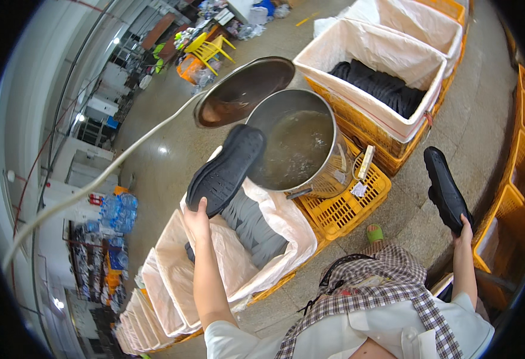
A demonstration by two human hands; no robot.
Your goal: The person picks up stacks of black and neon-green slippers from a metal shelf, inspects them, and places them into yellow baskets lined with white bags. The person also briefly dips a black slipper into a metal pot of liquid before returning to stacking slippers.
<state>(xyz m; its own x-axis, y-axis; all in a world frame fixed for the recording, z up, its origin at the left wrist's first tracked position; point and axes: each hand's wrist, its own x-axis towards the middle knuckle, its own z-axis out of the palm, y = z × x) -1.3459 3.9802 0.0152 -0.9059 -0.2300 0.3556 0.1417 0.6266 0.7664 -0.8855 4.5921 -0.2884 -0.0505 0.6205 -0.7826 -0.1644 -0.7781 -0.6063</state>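
Black sole (pixel 228 170) by the left rim of the pot (pixel 329 178) and second sole (pixel 445 186) above the floor (pixel 403 218) are pinched at their near ends by left hand (pixel 198 222) and right hand (pixel 463 230), apt for probably light, flexible pieces.

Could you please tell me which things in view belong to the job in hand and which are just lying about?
Seemingly in the job:
- black sole in the left hand
- second sole in the right hand
- metal pot of liquid

Apparently lying about:
- yellow chair
- blue water bottles
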